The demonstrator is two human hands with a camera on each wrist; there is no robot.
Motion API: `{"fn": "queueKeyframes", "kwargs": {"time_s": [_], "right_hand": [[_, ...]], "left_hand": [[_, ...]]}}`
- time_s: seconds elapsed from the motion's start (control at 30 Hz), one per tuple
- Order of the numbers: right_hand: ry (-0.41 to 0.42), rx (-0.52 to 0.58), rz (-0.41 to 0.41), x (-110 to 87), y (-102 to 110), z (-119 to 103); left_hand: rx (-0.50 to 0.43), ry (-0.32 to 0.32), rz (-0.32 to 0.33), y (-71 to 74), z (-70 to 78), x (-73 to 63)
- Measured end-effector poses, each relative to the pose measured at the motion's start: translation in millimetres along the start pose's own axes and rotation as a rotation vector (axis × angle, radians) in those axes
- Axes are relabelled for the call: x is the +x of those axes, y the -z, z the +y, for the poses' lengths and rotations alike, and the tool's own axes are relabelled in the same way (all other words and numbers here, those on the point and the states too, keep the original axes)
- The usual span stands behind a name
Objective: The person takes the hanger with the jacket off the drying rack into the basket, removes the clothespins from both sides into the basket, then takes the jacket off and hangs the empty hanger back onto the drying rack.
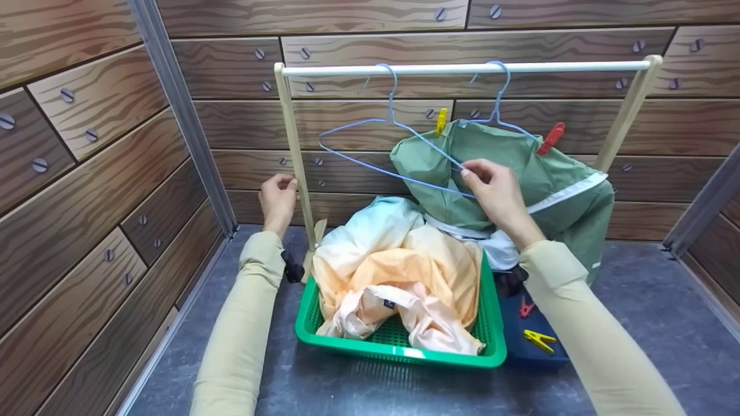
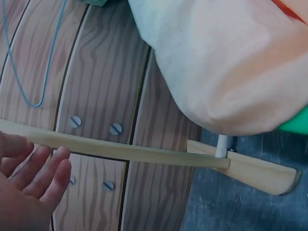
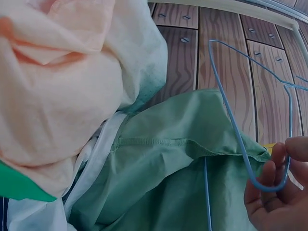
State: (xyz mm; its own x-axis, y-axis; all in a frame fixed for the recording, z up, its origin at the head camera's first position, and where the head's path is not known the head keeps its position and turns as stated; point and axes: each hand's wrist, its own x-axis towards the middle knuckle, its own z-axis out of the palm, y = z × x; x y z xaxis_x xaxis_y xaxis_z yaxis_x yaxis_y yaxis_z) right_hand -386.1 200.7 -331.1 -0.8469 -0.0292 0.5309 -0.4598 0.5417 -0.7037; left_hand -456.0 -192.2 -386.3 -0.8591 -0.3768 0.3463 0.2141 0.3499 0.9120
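Observation:
My right hand [image 1: 500, 193] pinches the right end of a bare blue wire hanger [image 1: 355, 122], whose hook loops over the white rail [image 1: 335, 71] of a clothes rack. In the right wrist view, thumb and fingers close around the hanger's bent corner. My left hand [image 1: 278, 201] is at the rack's left wooden post [image 1: 298, 144], its fingers loosely bent and overlapping the post in the left wrist view. Behind the right hand, a green garment [image 1: 491, 150] with white trim hangs from a second blue hanger [image 1: 500, 95], with a yellow clothespin [image 1: 441, 121] and a red clothespin [image 1: 551, 138] on it.
A green basket [image 1: 399, 353] in front of the rack holds a crumpled peach and pale blue garment [image 1: 428, 248]. Right of it, a dark blue container [image 1: 523, 352] carries a yellow clothespin [image 1: 539, 341] and a red one. Wood-patterned walls stand around the grey tabletop [image 1: 277, 375].

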Motion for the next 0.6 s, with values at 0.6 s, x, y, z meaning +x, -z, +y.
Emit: {"fn": "queueKeyframes", "kwargs": {"time_s": [0.6], "right_hand": [[-0.030, -0.078, -0.159, -37.4, -13.5, 47.4]], "left_hand": [[0.342, -0.604, -0.673, -45.5, -6.1, -35.3]]}}
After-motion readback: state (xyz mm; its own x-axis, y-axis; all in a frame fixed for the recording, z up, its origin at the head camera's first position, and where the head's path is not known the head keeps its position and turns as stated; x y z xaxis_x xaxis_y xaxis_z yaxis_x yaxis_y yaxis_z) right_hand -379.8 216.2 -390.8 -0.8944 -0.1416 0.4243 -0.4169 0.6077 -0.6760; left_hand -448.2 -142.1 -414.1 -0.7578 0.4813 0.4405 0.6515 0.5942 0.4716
